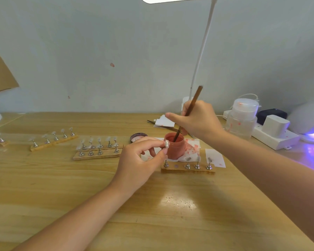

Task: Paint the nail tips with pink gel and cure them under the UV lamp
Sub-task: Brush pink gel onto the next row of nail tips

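Observation:
A small open pink gel jar point(175, 148) stands on stained paper near the middle of the table. My right hand point(198, 120) grips a brown brush point(192, 104) whose tip dips into the jar. Just left of the jar, my left hand point(140, 160) pinches a metal stand with a clear nail tip point(166, 144). In front of the jar lies a wooden holder strip point(188, 169) with several metal stands carrying nail tips. At the far right edge the white UV lamp point(308, 120) glows purple.
Three more wooden strips point(98, 154) of nail-tip stands lie to the left. The jar's lid point(137, 137) rests behind my left hand. A clear plastic bottle point(243, 116), a white power strip point(274, 138) with adapters and a desk lamp stem point(203, 48) stand at back right.

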